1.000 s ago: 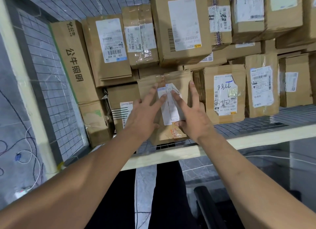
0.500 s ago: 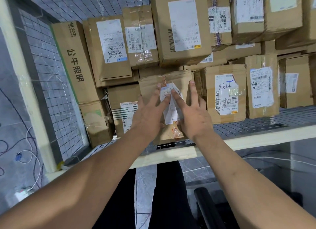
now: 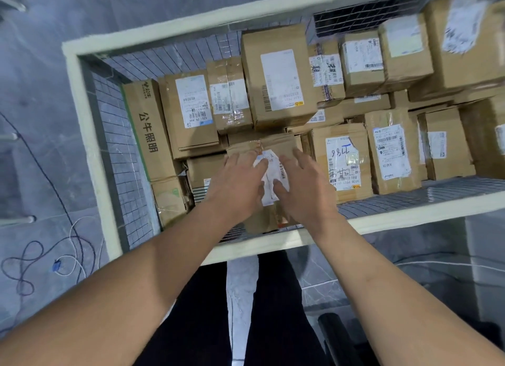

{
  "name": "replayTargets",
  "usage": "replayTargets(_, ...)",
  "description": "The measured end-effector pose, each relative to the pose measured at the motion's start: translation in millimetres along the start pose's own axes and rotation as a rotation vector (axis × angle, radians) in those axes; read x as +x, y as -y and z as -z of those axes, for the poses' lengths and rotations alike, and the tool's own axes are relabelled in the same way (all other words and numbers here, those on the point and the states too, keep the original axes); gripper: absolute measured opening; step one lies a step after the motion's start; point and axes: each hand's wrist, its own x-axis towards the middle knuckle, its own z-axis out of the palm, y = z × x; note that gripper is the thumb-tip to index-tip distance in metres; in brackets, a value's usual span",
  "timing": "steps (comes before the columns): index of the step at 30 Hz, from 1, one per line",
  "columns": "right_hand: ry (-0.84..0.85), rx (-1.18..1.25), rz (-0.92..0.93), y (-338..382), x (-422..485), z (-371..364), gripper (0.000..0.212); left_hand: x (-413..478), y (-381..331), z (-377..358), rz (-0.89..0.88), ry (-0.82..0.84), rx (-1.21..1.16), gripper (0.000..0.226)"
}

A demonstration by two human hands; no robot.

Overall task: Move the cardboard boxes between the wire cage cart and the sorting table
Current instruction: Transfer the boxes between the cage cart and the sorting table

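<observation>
Cardboard boxes lie packed side by side in the wire cage cart (image 3: pixel 88 147). A small box (image 3: pixel 276 146) sits at the cart's near edge, with the left hand (image 3: pixel 235 185) flat on its 9 o'clock half and the right hand (image 3: pixel 307 190) on its 3 o'clock half. From this box, a large box (image 3: pixel 278 78) rests on others at 12 o'clock. The hand-marked box (image 3: pixel 341 158) touches it at 3 o'clock. The printed carton (image 3: pixel 144 125) stands against the cart's wall at 10 o'clock. Cables (image 3: pixel 56 266) lie on the floor outside at 8 o'clock.

- This is a parcel depot or warehouse sorting area.
- A wire cage cart (image 3: pixel 91 147) with a cream frame is packed with taped cardboard boxes (image 3: pixel 251 65).
- Most boxes carry printed shipping labels (image 3: pixel 280 76) with barcodes.
- The floor (image 3: pixel 41 92) is bare and grey, with loose cables (image 3: pixel 76 237) lying on it.
</observation>
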Motion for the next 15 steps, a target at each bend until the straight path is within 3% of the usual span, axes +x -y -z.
replayTargets(8,-0.047,-0.001,0.03,20,-54,74,0.055,-49,-25,82,-0.029,-0.089,-0.003,0.054)
replayTargets(15,-0.214,0.034,-0.067,43,-110,136,0.055,-90,-57,171,-0.149,-0.197,0.05,0.052)
